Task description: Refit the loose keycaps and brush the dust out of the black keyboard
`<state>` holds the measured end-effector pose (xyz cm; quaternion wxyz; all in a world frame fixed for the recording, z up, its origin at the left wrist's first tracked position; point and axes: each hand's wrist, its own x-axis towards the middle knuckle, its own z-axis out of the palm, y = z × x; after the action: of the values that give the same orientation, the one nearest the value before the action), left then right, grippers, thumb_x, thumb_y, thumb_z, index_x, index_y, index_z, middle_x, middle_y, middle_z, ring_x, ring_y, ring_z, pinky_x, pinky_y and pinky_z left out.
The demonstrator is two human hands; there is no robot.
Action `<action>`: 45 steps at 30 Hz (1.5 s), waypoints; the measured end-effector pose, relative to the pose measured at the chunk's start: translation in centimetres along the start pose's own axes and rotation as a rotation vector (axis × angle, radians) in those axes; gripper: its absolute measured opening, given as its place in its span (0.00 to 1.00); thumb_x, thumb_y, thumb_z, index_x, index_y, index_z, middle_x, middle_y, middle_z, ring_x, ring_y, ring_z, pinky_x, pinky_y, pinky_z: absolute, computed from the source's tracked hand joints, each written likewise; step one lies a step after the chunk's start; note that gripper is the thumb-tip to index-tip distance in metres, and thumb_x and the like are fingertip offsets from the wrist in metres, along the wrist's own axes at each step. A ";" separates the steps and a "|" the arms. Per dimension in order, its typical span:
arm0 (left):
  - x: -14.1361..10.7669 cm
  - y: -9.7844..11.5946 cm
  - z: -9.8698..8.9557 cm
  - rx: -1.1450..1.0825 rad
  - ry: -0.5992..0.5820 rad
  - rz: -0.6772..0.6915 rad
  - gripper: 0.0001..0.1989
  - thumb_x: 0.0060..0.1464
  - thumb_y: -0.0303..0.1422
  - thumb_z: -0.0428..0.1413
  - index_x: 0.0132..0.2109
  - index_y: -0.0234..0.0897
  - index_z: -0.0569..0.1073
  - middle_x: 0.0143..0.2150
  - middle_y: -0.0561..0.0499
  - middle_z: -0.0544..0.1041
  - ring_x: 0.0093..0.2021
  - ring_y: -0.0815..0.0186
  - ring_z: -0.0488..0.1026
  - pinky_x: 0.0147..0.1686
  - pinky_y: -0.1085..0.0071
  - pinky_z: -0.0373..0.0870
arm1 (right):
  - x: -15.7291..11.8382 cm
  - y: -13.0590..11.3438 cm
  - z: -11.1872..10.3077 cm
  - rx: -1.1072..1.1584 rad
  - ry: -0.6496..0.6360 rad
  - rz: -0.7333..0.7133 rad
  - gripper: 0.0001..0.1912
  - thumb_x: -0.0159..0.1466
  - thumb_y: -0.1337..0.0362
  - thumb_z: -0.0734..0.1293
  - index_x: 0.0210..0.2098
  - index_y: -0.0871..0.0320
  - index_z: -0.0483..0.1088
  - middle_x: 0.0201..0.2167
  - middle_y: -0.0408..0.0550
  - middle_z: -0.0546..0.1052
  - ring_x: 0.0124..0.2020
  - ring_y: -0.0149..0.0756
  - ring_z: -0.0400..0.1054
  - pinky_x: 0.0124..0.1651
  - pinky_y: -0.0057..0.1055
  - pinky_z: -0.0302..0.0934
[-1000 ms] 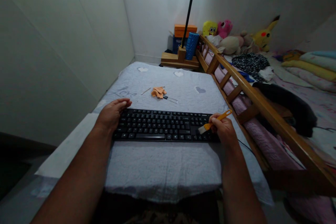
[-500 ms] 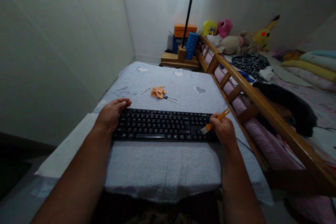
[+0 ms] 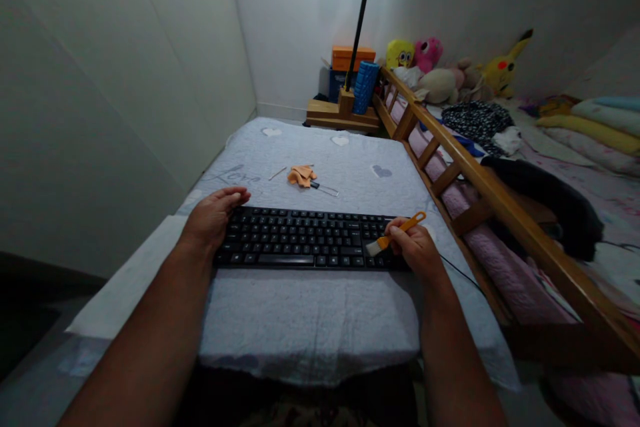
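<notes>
A black keyboard [image 3: 295, 238] lies flat on the cloth-covered table. My left hand [image 3: 210, 217] is at its left end, fingers pressed together and wrapped round the edge; its palm side is hidden. My right hand [image 3: 411, 245] pinches an orange-handled brush [image 3: 395, 233] over the keyboard's right part. The brush's pale bristles point left, at the keys between the main block and the number pad. Behind the keyboard lie a crumpled orange cloth [image 3: 302, 176], a thin stick [image 3: 277, 173] and a wire tool with a black end [image 3: 325, 189].
The keyboard's cable [image 3: 463, 270] runs off to the right. A wooden bed rail [image 3: 480, 187] borders the table on the right, with plush toys and clothes beyond it. At the back stand a wooden lamp base [image 3: 345, 113] and a blue roller [image 3: 365, 87].
My right hand has moved left along the keyboard with the brush. My left hand and the keyboard have stayed in place.
</notes>
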<state>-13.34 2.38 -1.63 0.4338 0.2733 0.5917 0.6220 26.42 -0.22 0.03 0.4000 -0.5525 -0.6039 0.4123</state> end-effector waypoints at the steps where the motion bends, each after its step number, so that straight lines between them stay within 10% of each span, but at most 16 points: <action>1: 0.0 0.0 0.0 0.002 0.001 0.004 0.07 0.41 0.28 0.62 0.33 0.36 0.78 0.34 0.49 0.80 0.41 0.62 0.78 0.45 0.67 0.74 | 0.0 0.1 -0.2 -0.037 0.030 -0.011 0.11 0.59 0.55 0.65 0.29 0.56 0.71 0.17 0.39 0.66 0.19 0.31 0.59 0.22 0.28 0.52; 16: 0.0 0.1 0.1 -0.001 0.026 -0.009 0.06 0.42 0.27 0.61 0.32 0.36 0.79 0.34 0.48 0.80 0.41 0.62 0.78 0.45 0.68 0.74 | 0.1 0.9 -2.1 -0.217 0.579 -0.160 0.10 0.63 0.59 0.62 0.32 0.56 0.73 0.21 0.42 0.69 0.25 0.37 0.65 0.31 0.32 0.58; 26: -0.2 0.1 0.2 -0.008 0.012 -0.014 0.07 0.42 0.27 0.62 0.33 0.36 0.79 0.33 0.50 0.80 0.41 0.64 0.78 0.45 0.70 0.73 | 0.6 0.8 -0.3 -0.031 0.319 -0.071 0.19 0.60 0.46 0.70 0.36 0.56 0.73 0.23 0.44 0.75 0.22 0.36 0.68 0.23 0.31 0.63; 35: -0.1 0.1 0.1 0.003 0.019 -0.004 0.07 0.41 0.28 0.62 0.32 0.36 0.79 0.33 0.49 0.81 0.41 0.62 0.78 0.43 0.69 0.74 | 0.3 0.8 -1.1 -0.368 0.281 -0.207 0.19 0.67 0.49 0.63 0.27 0.55 0.70 0.18 0.41 0.70 0.22 0.35 0.66 0.28 0.30 0.57; 45: 0.3 -0.2 0.0 -0.008 0.017 -0.002 0.07 0.41 0.28 0.62 0.32 0.36 0.79 0.33 0.49 0.81 0.40 0.63 0.78 0.42 0.69 0.75 | 0.2 0.2 -0.8 -0.226 0.298 -0.220 0.17 0.66 0.51 0.64 0.31 0.57 0.74 0.19 0.41 0.70 0.21 0.33 0.64 0.27 0.29 0.56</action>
<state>-13.42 2.59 -1.89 0.4304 0.2657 0.5930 0.6265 27.27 0.07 0.10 0.4627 -0.5795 -0.6372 0.2097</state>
